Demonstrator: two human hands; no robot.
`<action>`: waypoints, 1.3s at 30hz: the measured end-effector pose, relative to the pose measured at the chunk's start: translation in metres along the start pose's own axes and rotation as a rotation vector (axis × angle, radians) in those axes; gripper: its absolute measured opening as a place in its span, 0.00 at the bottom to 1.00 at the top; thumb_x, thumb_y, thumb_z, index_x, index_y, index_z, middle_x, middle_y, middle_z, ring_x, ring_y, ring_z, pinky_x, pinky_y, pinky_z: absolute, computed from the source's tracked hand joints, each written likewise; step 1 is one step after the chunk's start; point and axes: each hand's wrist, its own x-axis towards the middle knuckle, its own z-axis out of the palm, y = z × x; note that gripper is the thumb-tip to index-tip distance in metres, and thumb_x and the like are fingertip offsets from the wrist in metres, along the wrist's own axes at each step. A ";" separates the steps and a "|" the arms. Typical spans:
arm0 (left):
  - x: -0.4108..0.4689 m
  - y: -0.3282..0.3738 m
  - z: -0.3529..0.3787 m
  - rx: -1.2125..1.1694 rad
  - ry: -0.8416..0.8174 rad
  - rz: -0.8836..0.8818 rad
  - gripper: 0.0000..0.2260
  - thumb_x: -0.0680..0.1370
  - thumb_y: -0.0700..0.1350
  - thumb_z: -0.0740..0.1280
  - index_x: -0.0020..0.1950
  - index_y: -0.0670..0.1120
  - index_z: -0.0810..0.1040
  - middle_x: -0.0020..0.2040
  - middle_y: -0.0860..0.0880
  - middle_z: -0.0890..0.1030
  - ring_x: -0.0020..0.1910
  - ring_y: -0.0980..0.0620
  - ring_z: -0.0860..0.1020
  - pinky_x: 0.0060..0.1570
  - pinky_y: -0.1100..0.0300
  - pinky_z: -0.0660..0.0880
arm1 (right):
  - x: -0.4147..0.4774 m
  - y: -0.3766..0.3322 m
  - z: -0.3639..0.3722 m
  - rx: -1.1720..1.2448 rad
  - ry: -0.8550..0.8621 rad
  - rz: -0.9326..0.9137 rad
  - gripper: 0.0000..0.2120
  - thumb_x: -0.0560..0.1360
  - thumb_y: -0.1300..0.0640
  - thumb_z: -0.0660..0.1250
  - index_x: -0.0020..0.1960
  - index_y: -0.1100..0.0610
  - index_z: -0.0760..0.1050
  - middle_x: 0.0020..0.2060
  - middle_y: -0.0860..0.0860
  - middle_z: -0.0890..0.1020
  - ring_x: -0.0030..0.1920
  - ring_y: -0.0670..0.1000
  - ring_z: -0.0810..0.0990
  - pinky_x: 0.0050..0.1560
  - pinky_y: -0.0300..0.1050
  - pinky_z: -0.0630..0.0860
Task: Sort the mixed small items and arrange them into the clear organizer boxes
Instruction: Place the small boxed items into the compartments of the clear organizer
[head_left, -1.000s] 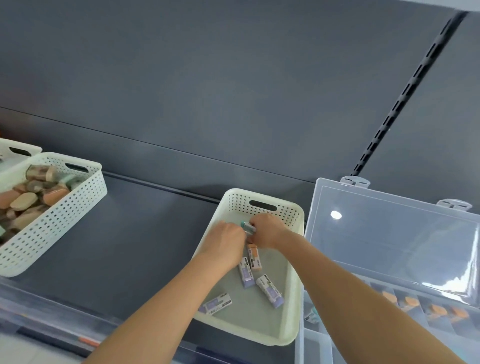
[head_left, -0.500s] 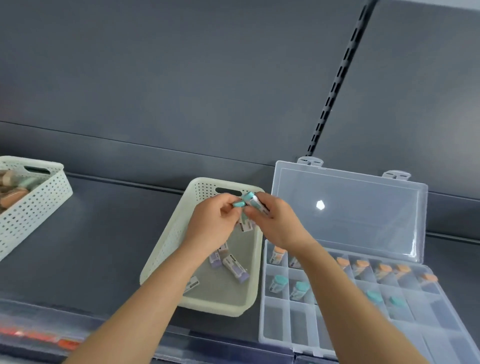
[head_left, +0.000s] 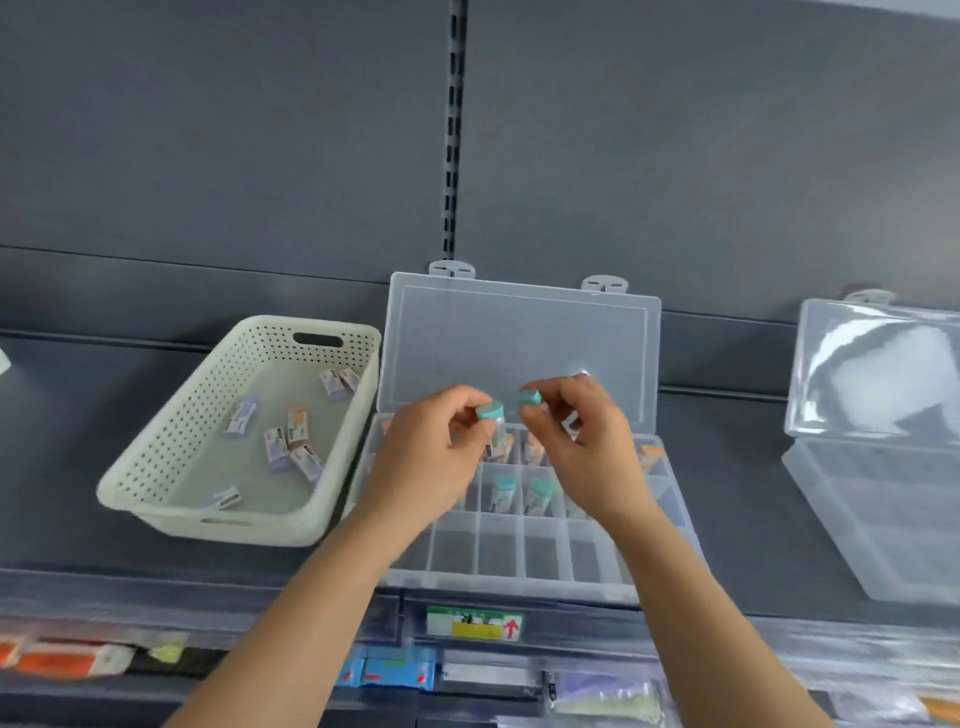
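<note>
One dark grey shelf (head_left: 78, 441) carries everything, with a grey back panel and a slotted upright rail (head_left: 451, 156) behind it. Open clear organizer box (head_left: 514, 582) sits centre, its lid (head_left: 519, 338) standing up against the back panel. Second clear box (head_left: 878, 519) sits well apart at right, also open. Cream perforated basket (head_left: 171, 426) is just beside the organizer's left side and holds loose small packs, mostly purple-and-white (head_left: 241, 418), one orange (head_left: 298, 423), lying flat at mixed angles; print on them too small to read. Both bare forearms come up from the bottom edge and converge over the organizer. Left hand (head_left: 426, 457) is palm-right with fingers curled, thumb and fingers pinching a teal-capped item (head_left: 491, 413): long axis near upright, slightly tilted, teal end up, pale body hanging down. Right hand (head_left: 587, 447) has curled fingers pinching a second teal-capped item (head_left: 530, 399): teal end points left, the rest is hidden in the hand, axis unclear. Both teal ends are near each other, not touching, held above the organizer's back compartments. Middle row holds two teal-capped pieces (head_left: 503, 491) side by side, caps towards the back. Orange-capped pieces (head_left: 652, 452) sit in the back row. Shelf-edge label (head_left: 475, 623) is green and yellow with a red up arrow, text blurred.
</note>
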 end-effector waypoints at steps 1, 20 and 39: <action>-0.003 0.008 0.011 0.018 -0.010 0.030 0.05 0.76 0.42 0.68 0.49 0.51 0.80 0.40 0.58 0.79 0.40 0.61 0.77 0.39 0.71 0.72 | -0.006 0.006 -0.012 -0.015 0.015 0.009 0.05 0.74 0.62 0.70 0.48 0.55 0.79 0.38 0.44 0.76 0.39 0.41 0.74 0.41 0.27 0.67; -0.006 0.057 0.141 0.544 -0.222 0.239 0.08 0.77 0.45 0.67 0.56 0.48 0.81 0.52 0.51 0.82 0.49 0.52 0.78 0.52 0.58 0.74 | -0.047 0.091 -0.114 -0.470 -0.031 0.071 0.06 0.72 0.61 0.71 0.48 0.57 0.80 0.40 0.49 0.81 0.40 0.51 0.77 0.41 0.46 0.76; -0.002 0.044 0.153 0.693 -0.283 0.182 0.11 0.78 0.48 0.66 0.60 0.52 0.79 0.57 0.53 0.80 0.56 0.51 0.74 0.56 0.55 0.64 | -0.044 0.112 -0.111 -0.676 -0.207 0.063 0.12 0.73 0.49 0.69 0.55 0.50 0.79 0.47 0.46 0.81 0.50 0.49 0.73 0.48 0.41 0.73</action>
